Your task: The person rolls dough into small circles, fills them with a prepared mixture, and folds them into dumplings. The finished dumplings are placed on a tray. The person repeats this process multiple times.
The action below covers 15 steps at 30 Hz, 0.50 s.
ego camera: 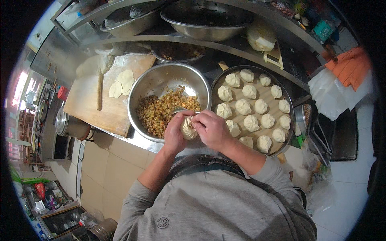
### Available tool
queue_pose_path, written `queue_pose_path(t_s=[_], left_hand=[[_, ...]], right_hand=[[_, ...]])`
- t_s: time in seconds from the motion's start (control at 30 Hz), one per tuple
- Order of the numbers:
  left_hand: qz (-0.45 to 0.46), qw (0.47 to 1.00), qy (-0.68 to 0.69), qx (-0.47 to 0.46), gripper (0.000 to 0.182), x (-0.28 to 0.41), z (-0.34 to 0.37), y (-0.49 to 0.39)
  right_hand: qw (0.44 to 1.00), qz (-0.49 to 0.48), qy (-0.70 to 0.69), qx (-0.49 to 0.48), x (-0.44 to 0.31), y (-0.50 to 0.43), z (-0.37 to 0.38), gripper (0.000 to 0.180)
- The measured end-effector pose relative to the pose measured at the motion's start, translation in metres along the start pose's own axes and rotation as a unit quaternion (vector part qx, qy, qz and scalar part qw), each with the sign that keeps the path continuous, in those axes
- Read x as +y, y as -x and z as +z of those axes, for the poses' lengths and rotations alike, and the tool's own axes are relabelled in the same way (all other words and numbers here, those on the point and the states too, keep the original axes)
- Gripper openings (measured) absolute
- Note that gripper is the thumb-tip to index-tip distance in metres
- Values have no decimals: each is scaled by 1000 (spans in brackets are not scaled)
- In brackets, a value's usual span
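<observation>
A pleated dough bun (188, 129) is between my two hands, over the near rim of a steel bowl (131, 99). My left hand (176, 131) cups its left side. My right hand (212, 129) pinches the dough at its upper right. Chopped filling (159, 111) lies in the bowl, and a metal spoon (179, 109) rests there, partly hidden behind my fingers. To the right, a round tray (291, 114) holds many pleated buns (249, 91), some partly behind my right hand and forearm. Flat dough wrappers (125, 81) overlap on a floured wooden board (87, 90) at the left.
A rolling pin (99, 92) lies on the board beside a pale dough mass (90, 65). Behind the bowl sits another filling pan (178, 55). A metal shelf edge (187, 39) crosses above, bearing large steel basins (208, 28) and a cabbage (261, 37). Plastic bags (328, 90) hang right.
</observation>
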<state>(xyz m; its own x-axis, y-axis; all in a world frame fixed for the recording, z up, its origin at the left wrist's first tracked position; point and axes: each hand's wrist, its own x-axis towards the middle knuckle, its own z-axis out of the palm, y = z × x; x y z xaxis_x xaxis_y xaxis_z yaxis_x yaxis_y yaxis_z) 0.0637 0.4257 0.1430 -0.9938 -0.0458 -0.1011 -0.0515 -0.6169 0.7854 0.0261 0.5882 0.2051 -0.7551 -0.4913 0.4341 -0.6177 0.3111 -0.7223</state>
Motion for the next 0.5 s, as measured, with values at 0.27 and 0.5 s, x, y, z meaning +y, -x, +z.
queue_pose_path(t_s=[0.27, 0.5], left_hand=[[-23, 977, -211, -6, 44, 36, 15, -6], [-161, 973, -158, -40, 45, 59, 23, -8]], right_hand=[[999, -24, -2, -26, 4, 3, -2, 14], [999, -38, -11, -14, 7, 6, -5, 13]])
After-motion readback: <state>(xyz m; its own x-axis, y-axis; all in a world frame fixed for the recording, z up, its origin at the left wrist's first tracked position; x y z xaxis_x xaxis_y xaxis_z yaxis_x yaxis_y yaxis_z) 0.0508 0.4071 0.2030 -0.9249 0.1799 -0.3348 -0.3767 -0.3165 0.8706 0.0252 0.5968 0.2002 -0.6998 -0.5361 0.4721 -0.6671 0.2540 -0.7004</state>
